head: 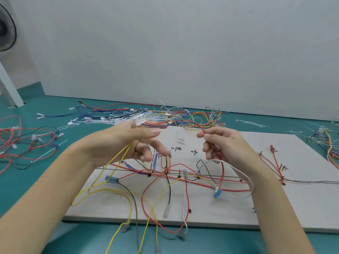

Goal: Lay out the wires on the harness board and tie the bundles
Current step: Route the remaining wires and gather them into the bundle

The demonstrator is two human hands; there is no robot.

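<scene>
Two hands up over the harness board (302,204) on the teal worktop (45,180). I see left hand (128,142) pinching the white connector (138,119); right hand (218,143) pinches its red wires (190,123), stretched left-right between them.

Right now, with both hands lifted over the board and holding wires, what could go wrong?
1. The left hand holds the white connector with yellow wires trailing down into loops on the board; pulling up may drag laid wires out of place.
2. The right hand pinches red wires that cross the others; they may snag or tangle.
3. Several ends hang off the board's near edge and could catch a sleeve or arm.
</scene>
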